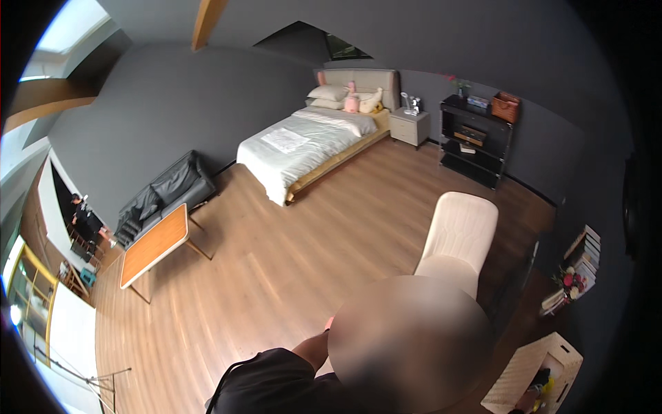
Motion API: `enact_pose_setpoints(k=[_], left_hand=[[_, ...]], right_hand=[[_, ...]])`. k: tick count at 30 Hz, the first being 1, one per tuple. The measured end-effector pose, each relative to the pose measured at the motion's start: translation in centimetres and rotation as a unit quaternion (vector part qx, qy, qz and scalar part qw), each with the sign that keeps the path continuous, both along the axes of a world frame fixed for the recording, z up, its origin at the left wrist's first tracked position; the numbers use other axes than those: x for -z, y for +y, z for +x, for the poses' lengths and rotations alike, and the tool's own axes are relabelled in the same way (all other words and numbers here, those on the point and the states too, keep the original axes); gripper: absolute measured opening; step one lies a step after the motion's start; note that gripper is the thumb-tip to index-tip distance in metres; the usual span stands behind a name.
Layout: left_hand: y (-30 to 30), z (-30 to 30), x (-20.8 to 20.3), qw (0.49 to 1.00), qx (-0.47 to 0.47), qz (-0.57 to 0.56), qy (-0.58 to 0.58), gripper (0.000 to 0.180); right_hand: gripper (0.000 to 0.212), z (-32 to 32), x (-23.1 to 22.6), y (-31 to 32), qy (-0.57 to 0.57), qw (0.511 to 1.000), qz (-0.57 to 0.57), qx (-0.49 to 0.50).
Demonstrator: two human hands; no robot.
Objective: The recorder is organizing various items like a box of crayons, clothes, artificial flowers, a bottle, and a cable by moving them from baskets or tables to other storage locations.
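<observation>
My left forearm, in a black sleeve, reaches up from the lower edge. Only a sliver of my left hand (329, 322) shows; a blurred round patch (410, 341) covers its fingers and whatever they may touch. At the lower right, what appears to be my right hand (529, 401) is low inside a pale woven basket (509, 373) with a cut-out handle. Dark and yellow items (547, 388) lie right beside it in the basket. Its fingers cannot be made out. A cream padded chair (462, 231) stands just beyond the blurred patch.
A wooden table (157, 241) and black sofa (162, 196) stand at left, a bed (310, 145) at the back. Beyond are a nightstand (408, 130) and black shelf (476, 141). Flowers (572, 281) are by the right wall. Another person (86, 215) stands far left.
</observation>
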State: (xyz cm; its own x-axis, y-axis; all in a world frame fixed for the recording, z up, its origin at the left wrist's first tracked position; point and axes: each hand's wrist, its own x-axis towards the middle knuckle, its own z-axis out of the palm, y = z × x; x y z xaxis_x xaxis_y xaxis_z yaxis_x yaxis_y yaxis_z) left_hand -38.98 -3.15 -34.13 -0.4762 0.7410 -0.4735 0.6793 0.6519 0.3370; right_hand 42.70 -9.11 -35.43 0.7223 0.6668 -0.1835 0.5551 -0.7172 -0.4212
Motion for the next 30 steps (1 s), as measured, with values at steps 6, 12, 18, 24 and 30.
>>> enact_pose_setpoints(k=[6, 12, 18, 24, 30], left_hand=[[-1.7, -1.8, 0.0, 1.0, -0.024, -0.004, 0.004, 0.048], [-4.0, -4.3, 3.0, 0.997, -0.015, 0.011, 0.068, 0.046], [-1.5, -1.5, 3.2, 0.999, 0.029, -0.006, 0.035, 0.047], [1.9, 2.3, 2.5, 0.994, 0.102, -0.005, 0.033, 0.046], [3.8, 6.0, 2.5, 0.983, 0.174, 0.059, 0.014, 0.044]], right_hand=[[0.055, 0.0, 2.4, 0.3, -0.06, 0.997, 0.015, -0.046], [0.055, -0.3, 2.1, -3.9, -0.14, 0.987, -0.077, -0.012], [0.033, -4.5, -5.5, -5.1, -0.174, 0.982, -0.031, 0.064], [0.029, -5.0, -6.7, -4.6, -0.181, 0.979, -0.05, 0.08], [0.026, -6.2, -8.5, -4.5, -0.162, 0.978, -0.069, 0.11]])
